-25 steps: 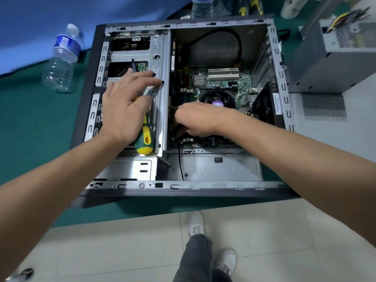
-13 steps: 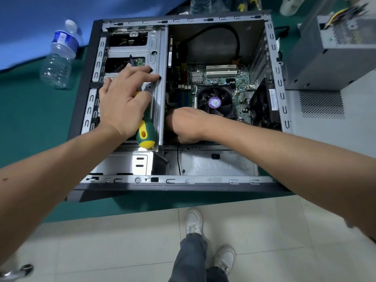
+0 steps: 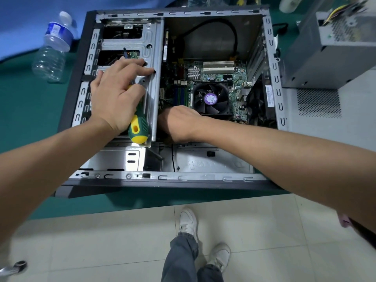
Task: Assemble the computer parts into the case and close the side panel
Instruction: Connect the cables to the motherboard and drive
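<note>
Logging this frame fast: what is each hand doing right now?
Left hand: holds the green-and-yellow-handled screwdriver under the palm, fingers resting on the grey metal drive cage.
Right hand: fingers hidden inside the case; cannot be told.

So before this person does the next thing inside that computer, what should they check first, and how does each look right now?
1. Screwdriver secured: ok, the left hand holds it against the drive cage, fingers stretched over the metal.
2. Right hand grip: cannot tell, its fingers are hidden low beside the cage.
3. CPU fan clear of hands: ok, the right hand lies beside it, not on the blades.
4. Power supply fitted: not ok, it sits outside the case.
5. Black cable clear of the work spot: ok, it loops at the far end.
</note>
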